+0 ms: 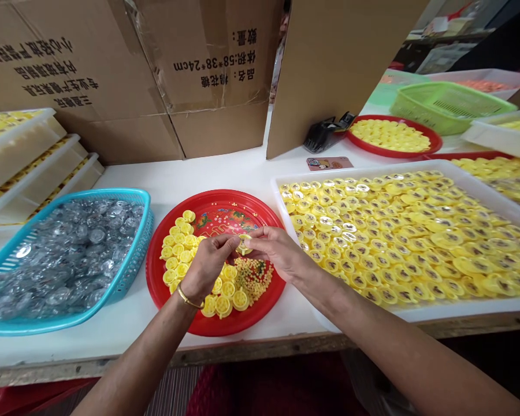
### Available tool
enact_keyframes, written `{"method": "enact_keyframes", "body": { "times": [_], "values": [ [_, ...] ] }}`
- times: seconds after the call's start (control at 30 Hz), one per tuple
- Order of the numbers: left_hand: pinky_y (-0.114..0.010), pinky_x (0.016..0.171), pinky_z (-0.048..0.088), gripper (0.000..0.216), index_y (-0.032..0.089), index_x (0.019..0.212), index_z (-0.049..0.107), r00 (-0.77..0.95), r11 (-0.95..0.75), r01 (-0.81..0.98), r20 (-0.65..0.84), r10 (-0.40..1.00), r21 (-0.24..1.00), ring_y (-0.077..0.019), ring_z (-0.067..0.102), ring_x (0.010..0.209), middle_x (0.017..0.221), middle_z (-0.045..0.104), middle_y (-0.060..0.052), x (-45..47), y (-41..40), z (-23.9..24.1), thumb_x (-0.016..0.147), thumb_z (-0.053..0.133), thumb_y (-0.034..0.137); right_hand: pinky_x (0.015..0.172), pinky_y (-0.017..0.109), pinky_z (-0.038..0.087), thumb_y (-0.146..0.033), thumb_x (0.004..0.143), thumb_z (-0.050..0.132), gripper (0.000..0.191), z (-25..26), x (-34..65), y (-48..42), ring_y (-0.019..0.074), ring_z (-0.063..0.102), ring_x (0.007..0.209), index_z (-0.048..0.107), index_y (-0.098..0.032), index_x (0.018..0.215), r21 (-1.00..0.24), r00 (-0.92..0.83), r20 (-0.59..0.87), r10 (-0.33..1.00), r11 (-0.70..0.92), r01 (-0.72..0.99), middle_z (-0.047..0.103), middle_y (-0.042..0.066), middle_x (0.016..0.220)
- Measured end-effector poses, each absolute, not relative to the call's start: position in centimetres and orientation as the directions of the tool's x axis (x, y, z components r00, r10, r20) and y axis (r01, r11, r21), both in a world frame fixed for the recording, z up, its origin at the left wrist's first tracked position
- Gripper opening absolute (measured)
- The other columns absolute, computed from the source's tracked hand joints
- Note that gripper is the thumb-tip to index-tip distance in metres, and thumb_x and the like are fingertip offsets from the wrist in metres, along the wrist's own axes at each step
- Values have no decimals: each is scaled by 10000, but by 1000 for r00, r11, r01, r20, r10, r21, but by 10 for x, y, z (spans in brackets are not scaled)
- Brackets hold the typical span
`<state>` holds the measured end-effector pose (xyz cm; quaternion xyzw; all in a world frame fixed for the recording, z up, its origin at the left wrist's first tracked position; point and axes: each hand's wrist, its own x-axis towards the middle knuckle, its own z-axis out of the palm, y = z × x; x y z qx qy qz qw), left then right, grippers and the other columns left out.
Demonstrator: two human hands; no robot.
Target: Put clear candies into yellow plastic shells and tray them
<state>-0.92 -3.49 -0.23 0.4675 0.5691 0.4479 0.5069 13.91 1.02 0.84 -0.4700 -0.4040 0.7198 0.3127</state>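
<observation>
Both my hands meet over a red plate [225, 211]. My left hand [208, 263], with a gold bangle at the wrist, and my right hand [275, 248] pinch one small yellow cap [244, 242] between their fingertips. On the plate lie several open yellow caps [177, 248] and a heap of tiny yellow and green beads [255, 276]. A blue basket [134, 254] of clear plastic lids [69, 254] stands to the left. To the right a white tray [459, 312] holds many closed yellow caps [407, 231].
Cardboard boxes [125, 75] wall off the back of the white table. Stacked white trays [30, 156] sit at far left. Behind the right tray are another red plate [433, 141] of yellow caps, a green basket [446, 104], a phone [329, 163] and a black tool [325, 133].
</observation>
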Motion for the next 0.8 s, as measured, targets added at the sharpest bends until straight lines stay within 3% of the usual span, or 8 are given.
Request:
{"method": "enact_keyframes", "body": {
  "times": [0.23,0.37,0.6,0.73,0.8],
  "values": [
    [-240,547,428,342,157,682,640,-66,129,335,-113,991,933,-126,541,545,564,586,4,-3,-43,13,814,552,459,712,290,502,-214,635,764,287,2,147,-7,107,620,601,566,-178,839,-888,-349,-350,869,-427,-172,621,-38,666],
    [-267,579,476,410,158,843,699,-81,177,370,-159,984,912,-172,595,593,597,646,-17,2,-41,19,769,570,540,677,291,505,-356,670,770,366,3,152,-10,105,609,575,542,-193,905,-852,-384,-351,854,-462,-247,623,-43,686],
    [-271,552,504,444,197,888,717,-56,82,438,-64,996,895,-191,615,617,733,698,-40,18,-42,10,680,657,585,653,263,477,-280,721,726,190,2,161,-16,105,582,620,607,-185,835,-917,-231,-327,916,-367,-158,613,-25,699],
    [-291,590,546,498,186,1015,698,4,97,340,-104,995,936,-203,646,657,797,707,-59,31,-42,2,689,675,561,729,292,512,-326,731,723,214,6,189,-14,127,624,681,633,-182,861,-952,-241,-243,940,-279,-127,648,-6,734],
    [-317,636,575,600,189,1149,648,26,141,254,-152,988,957,-219,676,718,899,717,-71,32,-41,1,688,670,574,754,304,535,-327,784,673,209,11,220,0,130,648,704,624,-177,920,-967,-155,-231,961,-245,-75,672,9,801]
  ]
}}
